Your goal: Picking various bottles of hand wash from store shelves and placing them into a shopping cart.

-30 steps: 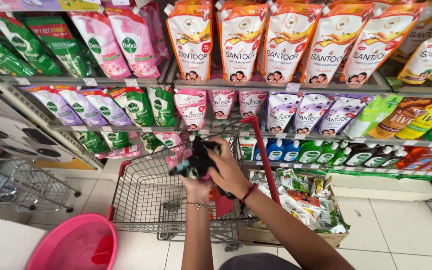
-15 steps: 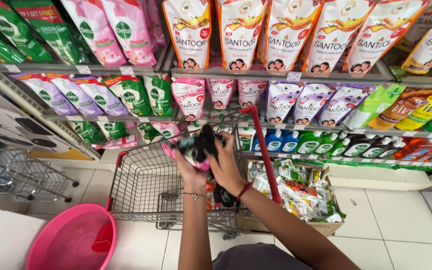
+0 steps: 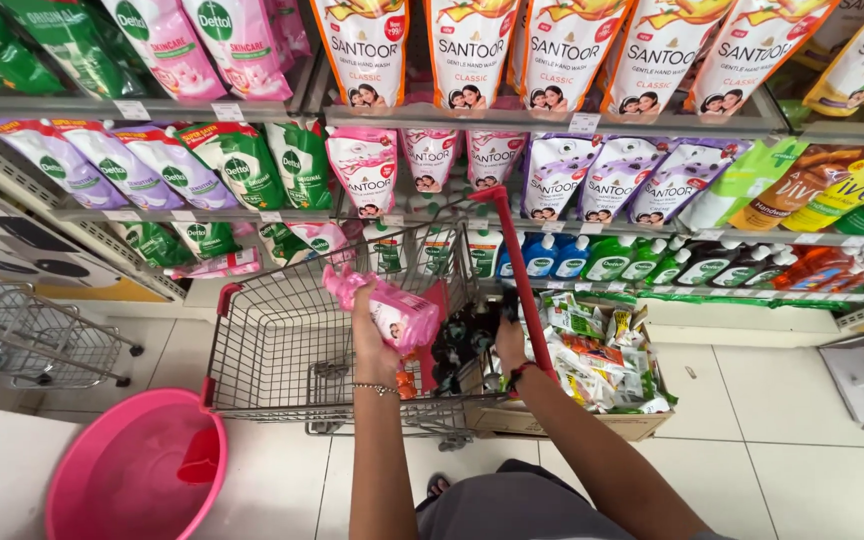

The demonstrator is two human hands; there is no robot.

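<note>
My left hand (image 3: 372, 338) grips a pink refill pouch (image 3: 392, 308) and holds it tilted above the wire shopping cart (image 3: 282, 330). My right hand (image 3: 510, 345) reaches down into the cart's near right corner, where several dark bottles (image 3: 457, 345) stand. I cannot see whether its fingers close on anything. The cart's red handle (image 3: 514, 265) runs just beside the right hand. Shelves of pink, green, purple and orange soap pouches (image 3: 472, 50) rise behind the cart.
A pink plastic tub (image 3: 132, 470) sits on the floor at lower left. A cardboard box of mixed packets (image 3: 602, 365) stands right of the cart. Another wire cart (image 3: 32, 335) is at far left. Small bottles (image 3: 612, 260) line the lower shelf.
Both hands were together on a dark object above the cart. Now they have separated: the left holds a pink pouch, the right has dropped down by the bottles in the cart.
</note>
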